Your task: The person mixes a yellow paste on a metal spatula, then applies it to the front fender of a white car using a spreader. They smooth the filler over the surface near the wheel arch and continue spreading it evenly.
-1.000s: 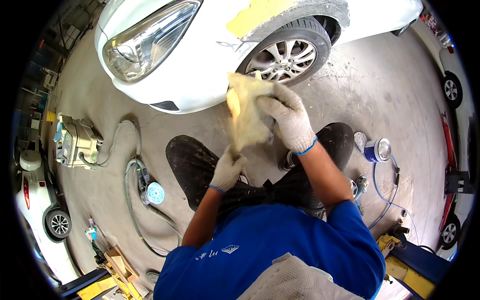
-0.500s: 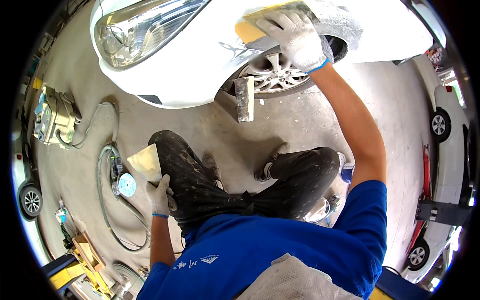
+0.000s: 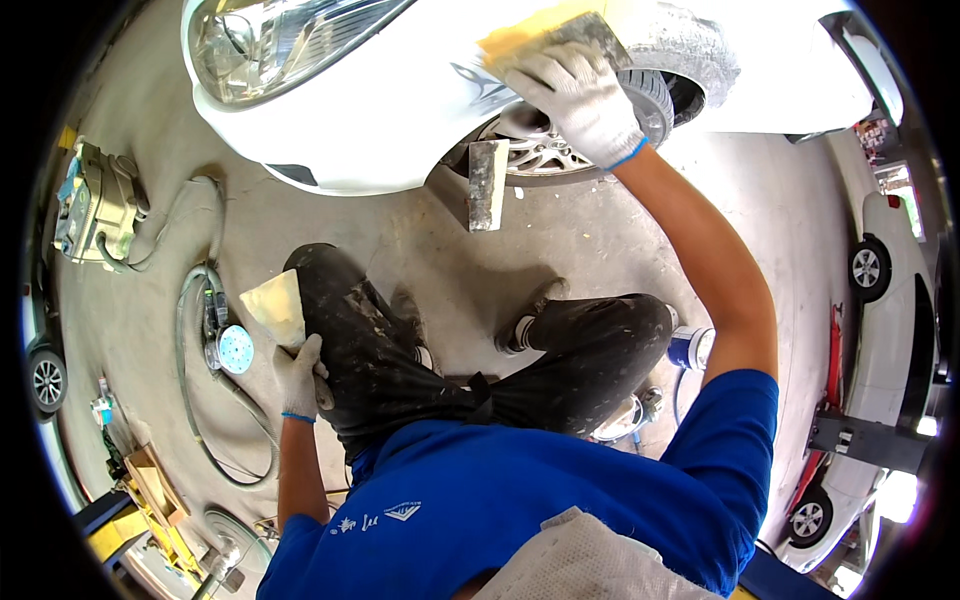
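Observation:
My right hand (image 3: 582, 100), in a white knit glove with a blue cuff, is closed on a flat dark putty spreader (image 3: 592, 42). The spreader lies against the white car's front fender (image 3: 430, 110), over a patch of yellow filler (image 3: 525, 32) above the wheel arch. My left hand (image 3: 298, 376), gloved likewise, rests beside my left knee. It grips a broad putty knife (image 3: 276, 306) whose blade points up and carries pale yellow putty; its handle is mostly hidden by the fingers.
By the front wheel (image 3: 545, 155) a grey and cream rectangular block (image 3: 488, 185) juts out. To the left are a round-pad sander (image 3: 235, 348), its looping hose (image 3: 183, 340) and a dust extractor (image 3: 100, 205). A blue-and-white can (image 3: 690, 347) stands beside my right knee.
My right hand and the spreader have moved down the fender toward the wheel arch. The whole view has shifted slightly. My left hand still holds the putty knife by the knee.

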The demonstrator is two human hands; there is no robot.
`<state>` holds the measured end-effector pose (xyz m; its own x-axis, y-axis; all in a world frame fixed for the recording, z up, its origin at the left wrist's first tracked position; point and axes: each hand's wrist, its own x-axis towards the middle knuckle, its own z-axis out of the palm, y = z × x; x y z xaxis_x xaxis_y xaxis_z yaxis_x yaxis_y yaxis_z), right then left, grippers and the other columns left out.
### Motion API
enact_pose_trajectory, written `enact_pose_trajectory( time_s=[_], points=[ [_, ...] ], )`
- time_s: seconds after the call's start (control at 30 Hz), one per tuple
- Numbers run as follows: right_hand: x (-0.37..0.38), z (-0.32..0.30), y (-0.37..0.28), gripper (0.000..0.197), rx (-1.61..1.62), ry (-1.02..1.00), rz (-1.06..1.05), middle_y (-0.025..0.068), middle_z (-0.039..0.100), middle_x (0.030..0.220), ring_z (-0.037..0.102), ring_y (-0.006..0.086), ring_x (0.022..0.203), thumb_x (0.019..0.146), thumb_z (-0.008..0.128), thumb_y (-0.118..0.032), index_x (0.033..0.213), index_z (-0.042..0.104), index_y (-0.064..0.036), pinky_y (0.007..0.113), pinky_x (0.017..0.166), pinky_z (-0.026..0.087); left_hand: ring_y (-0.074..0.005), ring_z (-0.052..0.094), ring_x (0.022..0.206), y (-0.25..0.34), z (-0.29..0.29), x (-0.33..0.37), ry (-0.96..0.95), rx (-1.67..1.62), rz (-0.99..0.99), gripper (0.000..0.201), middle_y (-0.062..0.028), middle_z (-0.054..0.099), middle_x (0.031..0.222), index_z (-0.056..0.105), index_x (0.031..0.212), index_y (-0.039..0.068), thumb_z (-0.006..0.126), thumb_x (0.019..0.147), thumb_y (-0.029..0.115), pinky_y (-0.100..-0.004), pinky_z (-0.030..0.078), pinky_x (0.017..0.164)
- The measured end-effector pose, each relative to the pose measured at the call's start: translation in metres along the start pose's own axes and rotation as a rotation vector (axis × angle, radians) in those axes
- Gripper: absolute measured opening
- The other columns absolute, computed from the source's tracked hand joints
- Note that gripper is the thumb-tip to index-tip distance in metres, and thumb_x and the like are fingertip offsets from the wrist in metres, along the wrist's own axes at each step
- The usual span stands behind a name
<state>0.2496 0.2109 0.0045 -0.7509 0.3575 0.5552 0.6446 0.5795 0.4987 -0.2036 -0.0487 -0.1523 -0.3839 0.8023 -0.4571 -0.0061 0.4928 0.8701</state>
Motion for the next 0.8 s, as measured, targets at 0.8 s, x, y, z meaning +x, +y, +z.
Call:
enact_pose_trajectory(
  time_s=[0.8],
  points=[
    [-0.077,-0.020,-0.001,0.054,-0.066,-0.126,0.183,0.0027,0.061,0.125,0.059,0.0240,0.116,0.081,0.066,-0.006,0.132,0.069,-0.0222,0.045,0.102,0.048,-0.0118,0.055,0.048,-0.019,-0.018,0.016,-0.019,-0.099,0.011,0.026,-0.0012,0.057,0.066,0.059,0.092,0.004,0.081,0.089,0.019,-0.0274,0.046,0.044]
  ],
)
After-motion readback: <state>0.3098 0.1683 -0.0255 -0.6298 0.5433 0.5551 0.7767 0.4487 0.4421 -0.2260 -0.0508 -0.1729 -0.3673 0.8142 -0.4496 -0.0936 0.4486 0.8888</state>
